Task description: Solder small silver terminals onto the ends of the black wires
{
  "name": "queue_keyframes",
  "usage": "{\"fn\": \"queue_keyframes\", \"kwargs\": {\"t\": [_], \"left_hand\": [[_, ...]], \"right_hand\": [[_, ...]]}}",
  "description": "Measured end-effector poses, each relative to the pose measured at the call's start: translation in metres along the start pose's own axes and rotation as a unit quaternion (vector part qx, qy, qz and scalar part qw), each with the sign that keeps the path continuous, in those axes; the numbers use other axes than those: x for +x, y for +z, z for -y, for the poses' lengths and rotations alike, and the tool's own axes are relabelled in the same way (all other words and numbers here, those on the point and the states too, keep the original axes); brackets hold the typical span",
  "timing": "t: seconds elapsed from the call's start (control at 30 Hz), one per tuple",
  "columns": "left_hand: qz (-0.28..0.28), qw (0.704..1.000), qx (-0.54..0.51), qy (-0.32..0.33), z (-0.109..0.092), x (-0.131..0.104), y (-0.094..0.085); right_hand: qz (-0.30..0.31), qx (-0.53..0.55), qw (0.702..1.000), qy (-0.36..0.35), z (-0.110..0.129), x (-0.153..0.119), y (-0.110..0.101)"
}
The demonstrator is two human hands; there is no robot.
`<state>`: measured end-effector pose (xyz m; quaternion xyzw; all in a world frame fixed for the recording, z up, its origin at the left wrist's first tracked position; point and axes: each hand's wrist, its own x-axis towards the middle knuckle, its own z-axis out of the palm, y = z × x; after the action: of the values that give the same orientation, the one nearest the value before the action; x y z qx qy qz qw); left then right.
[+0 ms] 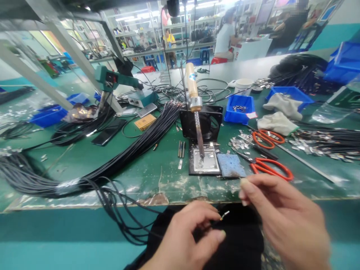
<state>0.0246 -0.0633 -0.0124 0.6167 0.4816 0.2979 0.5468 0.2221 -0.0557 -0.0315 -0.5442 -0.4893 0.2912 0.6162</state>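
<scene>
My left hand [194,234] is closed around the end of a black cable, in front of the table edge. The cable's stripped tip [225,215] sticks out past the fingers, with small light-coloured wires. To the right, my right hand [284,213] has thumb and forefinger pinched together near the blue sponge [231,165]; what is between them is too small to make out. A soldering iron [198,129] points down over a metal tray [206,167], a black fan [215,122] behind it. Several loose black cables [118,210] hang over the edge at left.
A thick cable bundle [135,150] crosses the table's left half. Orange-handled scissors [271,167], loose metal connectors [242,142], a blue bin [239,108] and white gloves [277,123] lie at right. A phone [109,132] lies at left. People are in the background.
</scene>
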Motion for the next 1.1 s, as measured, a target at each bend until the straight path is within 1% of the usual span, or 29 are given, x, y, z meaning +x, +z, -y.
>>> {"fn": "queue_keyframes", "kwargs": {"t": [0.03, 0.07, 0.13, 0.17, 0.2, 0.23, 0.27, 0.3, 0.37, 0.4, 0.43, 0.5, 0.53, 0.6, 0.67, 0.77, 0.83, 0.9, 1.0, 1.1], "left_hand": [[0.0, 0.997, 0.06, 0.038, 0.004, -0.003, -0.001], [0.006, 0.993, 0.1, 0.069, 0.006, -0.006, -0.004], [0.014, 0.984, 0.142, 0.102, 0.004, -0.01, -0.018], [0.003, 0.981, 0.164, 0.1, 0.001, -0.009, -0.029], [-0.009, 0.972, 0.21, 0.104, -0.002, -0.006, -0.043], [-0.063, 0.952, 0.284, 0.098, -0.005, -0.001, -0.059], [-0.142, 0.914, 0.367, 0.101, -0.007, 0.006, -0.078], [-0.195, 0.889, 0.404, 0.091, -0.009, 0.015, -0.098], [-0.264, 0.85, 0.451, 0.067, -0.007, 0.033, -0.138], [-0.284, 0.832, 0.474, 0.053, -0.006, 0.041, -0.156], [-0.292, 0.817, 0.496, 0.039, -0.004, 0.049, -0.171], [-0.279, 0.801, 0.529, 0.012, -0.001, 0.059, -0.191], [-0.267, 0.796, 0.543, -0.001, 0.0, 0.062, -0.196], [-0.252, 0.787, 0.562, -0.023, 0.001, 0.065, -0.201], [-0.243, 0.781, 0.574, -0.041, 0.001, 0.066, -0.202], [-0.222, 0.781, 0.58, -0.065, -0.001, 0.07, -0.202], [-0.206, 0.784, 0.579, -0.082, -0.003, 0.077, -0.203], [-0.195, 0.79, 0.572, -0.102, -0.006, 0.088, -0.205], [-0.175, 0.807, 0.548, -0.134, -0.011, 0.108, -0.208], [-0.168, 0.827, 0.514, -0.152, -0.015, 0.124, -0.21]], "right_hand": [[-0.028, -0.021, 0.999, -0.007, -0.006, 0.002, -0.006], [-0.032, -0.041, 0.998, -0.03, -0.01, 0.005, -0.01], [-0.053, -0.084, 0.995, -0.032, -0.017, 0.009, -0.015], [-0.054, -0.094, 0.994, -0.021, -0.019, 0.01, -0.015], [-0.052, -0.102, 0.993, -0.004, -0.02, 0.011, -0.015], [-0.047, -0.107, 0.993, 0.011, -0.022, 0.012, -0.014], [-0.038, -0.114, 0.992, 0.025, -0.023, 0.013, -0.013], [-0.028, -0.124, 0.991, 0.037, -0.024, 0.014, -0.012], [-0.007, -0.155, 0.987, 0.048, -0.028, 0.015, -0.012], [0.003, -0.173, 0.984, 0.047, -0.03, 0.016, -0.013], [0.011, -0.189, 0.981, 0.042, -0.033, 0.017, -0.014], [0.031, -0.21, 0.977, 0.018, -0.036, 0.018, -0.016], [0.042, -0.214, 0.976, 0.005, -0.037, 0.018, -0.017], [0.058, -0.209, 0.976, -0.014, -0.036, 0.017, -0.016], [0.061, -0.202, 0.977, -0.02, -0.035, 0.016, -0.013], [0.056, -0.198, 0.978, -0.014, -0.033, 0.015, -0.008], [0.06, -0.199, 0.978, -0.022, -0.035, 0.015, -0.008], [0.072, -0.203, 0.975, -0.045, -0.039, 0.016, -0.009], [0.084, -0.212, 0.97, -0.08, -0.047, 0.019, -0.011], [0.084, -0.209, 0.97, -0.096, -0.051, 0.019, -0.011]]}}
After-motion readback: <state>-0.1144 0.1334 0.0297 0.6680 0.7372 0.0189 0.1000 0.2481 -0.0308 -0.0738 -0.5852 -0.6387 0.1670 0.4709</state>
